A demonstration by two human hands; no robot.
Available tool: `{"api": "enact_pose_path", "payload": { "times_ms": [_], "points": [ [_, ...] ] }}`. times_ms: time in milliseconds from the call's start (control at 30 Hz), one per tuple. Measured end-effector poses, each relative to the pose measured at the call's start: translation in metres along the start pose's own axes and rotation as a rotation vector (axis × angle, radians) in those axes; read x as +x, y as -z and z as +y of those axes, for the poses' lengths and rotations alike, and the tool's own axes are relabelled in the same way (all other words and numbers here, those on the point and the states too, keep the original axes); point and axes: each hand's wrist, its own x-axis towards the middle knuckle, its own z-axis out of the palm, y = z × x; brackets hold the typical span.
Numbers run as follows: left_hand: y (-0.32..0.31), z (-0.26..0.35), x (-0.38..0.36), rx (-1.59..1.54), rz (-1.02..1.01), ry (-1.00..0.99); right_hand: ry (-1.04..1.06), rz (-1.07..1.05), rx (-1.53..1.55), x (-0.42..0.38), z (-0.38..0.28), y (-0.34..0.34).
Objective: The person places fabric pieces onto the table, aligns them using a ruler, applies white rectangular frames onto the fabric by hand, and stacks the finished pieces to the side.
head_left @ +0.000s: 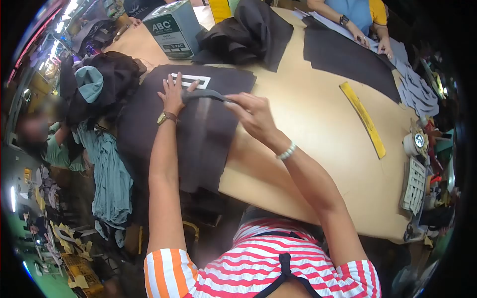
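A stack or sheet of dark fabric (pixel 144 111) lies at the left of the table and hangs over its front edge. My left hand (pixel 173 95) rests flat on it with fingers spread, beside a white rectangular frame with slots (pixel 203 79), partly covered by the fingers. My right hand (pixel 254 116) pinches one end of a narrow dark fabric strip (pixel 207 93). From there the strip runs left across the cloth to my left hand. Part of the strip's lower area is smeared by motion.
A metal can (pixel 171 32) and a crumpled dark cloth (pixel 246 35) stand behind the fabric. A yellow ruler (pixel 362 119) lies to the right. Across the table, a person's hands (pixel 372 43) rest on dark panels (pixel 343 54). Teal garments (pixel 109 169) hang at left.
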Motion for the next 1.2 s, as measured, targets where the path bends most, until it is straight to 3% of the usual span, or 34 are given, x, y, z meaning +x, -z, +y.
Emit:
{"api": "enact_pose_path", "payload": {
  "times_ms": [33, 67, 233, 267, 367, 400, 600, 633, 700, 733, 767, 800, 867, 967, 1033, 1100, 1167, 1200],
  "points": [
    [0.013, 0.013, -0.010, -0.101, -0.023, 0.012, 0.001, -0.008, 0.009, 0.005, 0.002, -0.009],
    [-0.023, -0.028, 0.014, 0.175, 0.053, -0.107, -0.009, 0.025, 0.004, 0.009, 0.010, -0.017],
    [-0.025, -0.021, 0.020, 0.134, 0.049, -0.031, -0.020, 0.216, -0.059, 0.022, 0.045, -0.021],
    [-0.022, -0.018, 0.019, 0.118, 0.052, -0.012, -0.121, 0.200, -0.065, 0.024, 0.049, -0.016],
    [-0.019, -0.014, 0.017, 0.122, 0.053, 0.014, -0.032, 0.162, -0.298, 0.021, 0.087, -0.004],
    [-0.020, -0.015, 0.018, 0.130, 0.053, 0.018, -0.088, 0.074, -0.379, 0.011, 0.094, 0.000],
    [-0.019, -0.017, 0.021, 0.236, 0.103, -0.051, -0.182, -0.200, -0.709, -0.102, 0.047, 0.059],
    [-0.017, -0.018, 0.020, 0.227, 0.103, -0.092, -0.188, -0.216, -0.762, -0.128, 0.039, 0.074],
    [-0.041, -0.078, 0.056, 0.747, 0.246, -0.605, -0.219, -0.247, -0.849, -0.177, 0.012, 0.101],
    [-0.051, -0.100, 0.073, 0.705, 0.221, -0.596, -0.322, -0.217, -0.874, -0.201, -0.005, 0.118],
    [-0.052, -0.102, 0.080, 0.587, 0.185, -0.503, -0.422, -0.184, -0.893, -0.222, -0.030, 0.133],
    [-0.044, -0.091, 0.075, 0.778, 0.068, -0.434, -0.510, -0.151, -0.899, -0.245, -0.050, 0.145],
    [-0.041, -0.087, 0.079, 0.285, 0.094, -0.202, -0.615, 0.120, -1.060, -0.300, -0.077, 0.165],
    [-0.035, -0.075, 0.063, 0.236, 0.360, -0.230, -0.763, 0.559, -1.401, -0.382, -0.099, 0.180],
    [-0.047, -0.109, 0.096, 0.230, 0.557, -0.410, -0.910, 0.970, -1.412, -0.427, -0.090, 0.189],
    [-0.049, -0.104, 0.103, 0.527, 0.575, -0.484, -1.233, 1.010, -1.468, -0.474, -0.077, 0.205],
    [-0.048, -0.092, 0.095, 0.184, 0.592, -0.574, -1.312, 1.073, -1.385, -0.501, -0.070, 0.235],
    [-0.025, -0.028, 0.040, 0.086, 0.498, -0.497, -1.350, 1.099, -1.340, -0.511, -0.065, 0.246]
  ]
}}
